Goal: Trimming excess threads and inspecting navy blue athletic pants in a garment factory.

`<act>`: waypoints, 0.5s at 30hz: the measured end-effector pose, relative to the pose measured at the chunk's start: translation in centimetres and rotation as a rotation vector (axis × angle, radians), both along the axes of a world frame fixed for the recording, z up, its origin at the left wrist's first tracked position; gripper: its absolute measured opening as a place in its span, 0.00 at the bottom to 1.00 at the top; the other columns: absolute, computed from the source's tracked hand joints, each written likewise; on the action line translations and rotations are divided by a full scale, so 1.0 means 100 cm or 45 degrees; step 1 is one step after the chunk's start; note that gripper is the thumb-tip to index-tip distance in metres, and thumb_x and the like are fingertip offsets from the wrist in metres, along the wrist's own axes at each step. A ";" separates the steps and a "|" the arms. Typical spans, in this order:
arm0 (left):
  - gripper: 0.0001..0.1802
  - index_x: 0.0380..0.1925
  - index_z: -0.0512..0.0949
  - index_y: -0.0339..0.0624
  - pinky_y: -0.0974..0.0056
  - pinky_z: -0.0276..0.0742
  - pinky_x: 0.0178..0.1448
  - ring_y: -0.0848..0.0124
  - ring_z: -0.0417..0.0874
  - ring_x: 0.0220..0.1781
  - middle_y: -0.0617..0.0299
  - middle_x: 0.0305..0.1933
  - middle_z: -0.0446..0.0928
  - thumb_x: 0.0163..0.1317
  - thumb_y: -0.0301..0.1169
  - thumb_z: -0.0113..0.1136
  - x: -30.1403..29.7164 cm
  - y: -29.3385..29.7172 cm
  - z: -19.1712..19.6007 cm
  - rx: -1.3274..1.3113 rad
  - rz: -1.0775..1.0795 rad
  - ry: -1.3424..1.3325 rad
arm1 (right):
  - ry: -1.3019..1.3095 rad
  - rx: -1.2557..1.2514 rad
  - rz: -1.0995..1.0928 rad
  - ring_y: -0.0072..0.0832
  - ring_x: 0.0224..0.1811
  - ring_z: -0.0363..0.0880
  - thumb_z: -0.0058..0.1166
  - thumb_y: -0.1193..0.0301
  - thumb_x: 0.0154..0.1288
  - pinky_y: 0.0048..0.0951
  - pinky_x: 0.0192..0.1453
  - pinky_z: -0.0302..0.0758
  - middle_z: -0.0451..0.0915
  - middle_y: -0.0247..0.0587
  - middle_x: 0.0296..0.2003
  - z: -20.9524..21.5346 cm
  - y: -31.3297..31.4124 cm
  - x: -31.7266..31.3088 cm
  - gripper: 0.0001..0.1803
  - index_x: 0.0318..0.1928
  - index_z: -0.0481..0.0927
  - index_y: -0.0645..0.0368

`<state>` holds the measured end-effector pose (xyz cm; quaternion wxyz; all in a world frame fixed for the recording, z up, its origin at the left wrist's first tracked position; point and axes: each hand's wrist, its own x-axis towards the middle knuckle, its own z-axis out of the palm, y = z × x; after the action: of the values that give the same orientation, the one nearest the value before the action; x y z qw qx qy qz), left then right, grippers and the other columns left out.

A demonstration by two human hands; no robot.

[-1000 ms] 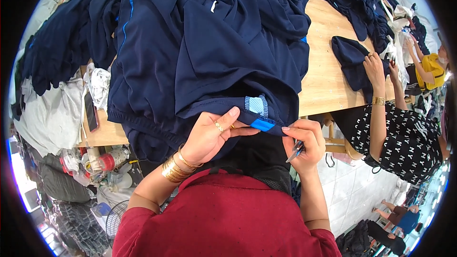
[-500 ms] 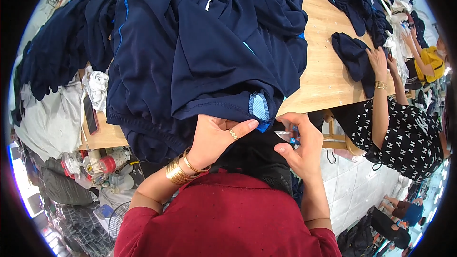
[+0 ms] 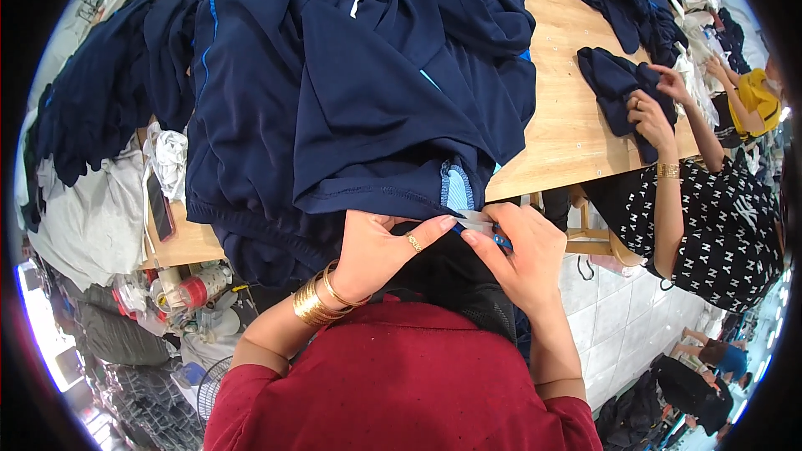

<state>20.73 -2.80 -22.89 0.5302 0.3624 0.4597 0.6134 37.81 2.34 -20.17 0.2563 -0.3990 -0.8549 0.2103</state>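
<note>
A navy garment (image 3: 368, 117) with light blue trim lies spread over the near edge of the table. My left hand (image 3: 384, 252), with a ring and gold bangles, pinches its hem near a pale blue inset patch (image 3: 457, 190). In my right hand (image 3: 526, 255) are blue-handled thread snips (image 3: 501, 241), partly covered by the fingers. Their metal blades point left and meet the hem's edge just beside my left thumb. Whether the blades have a thread between them is too small to tell.
More navy garments (image 3: 109, 75) are heaped at the left, by a white cloth (image 3: 171, 163) and a phone (image 3: 160, 207). On the wooden table (image 3: 568, 108) at the right, a co-worker's hands (image 3: 656, 113) are over another navy piece (image 3: 610, 88). Below left stands a fan (image 3: 213, 388).
My right hand has brought the snips left and up, so the blades now touch the hem. My left hand keeps its pinch. The co-worker's hands have shifted on their navy piece.
</note>
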 end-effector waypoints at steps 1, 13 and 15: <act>0.13 0.37 0.75 0.30 0.68 0.75 0.49 0.73 0.79 0.41 0.59 0.38 0.78 0.50 0.18 0.65 0.000 0.000 0.000 -0.001 -0.004 -0.001 | 0.011 0.016 0.014 0.30 0.22 0.71 0.63 0.63 0.50 0.27 0.24 0.67 0.73 0.35 0.20 -0.001 0.001 0.000 0.14 0.30 0.76 0.58; 0.12 0.36 0.76 0.29 0.69 0.74 0.47 0.73 0.79 0.40 0.59 0.38 0.78 0.51 0.18 0.64 0.001 0.002 0.007 -0.018 -0.012 0.026 | 0.045 -0.025 -0.015 0.31 0.20 0.72 0.61 0.63 0.52 0.28 0.23 0.67 0.74 0.36 0.19 0.004 0.001 0.000 0.12 0.28 0.75 0.57; 0.11 0.35 0.76 0.29 0.70 0.74 0.47 0.74 0.79 0.39 0.58 0.37 0.79 0.51 0.18 0.63 0.001 0.001 0.006 -0.019 -0.024 0.050 | 0.051 -0.028 -0.017 0.31 0.20 0.72 0.61 0.62 0.52 0.28 0.23 0.66 0.73 0.36 0.18 0.004 0.001 0.000 0.12 0.27 0.75 0.57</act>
<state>20.79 -2.67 -22.25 0.5295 0.3749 0.4712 0.5975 37.83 2.47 -19.81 0.2706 -0.4032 -0.8445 0.2259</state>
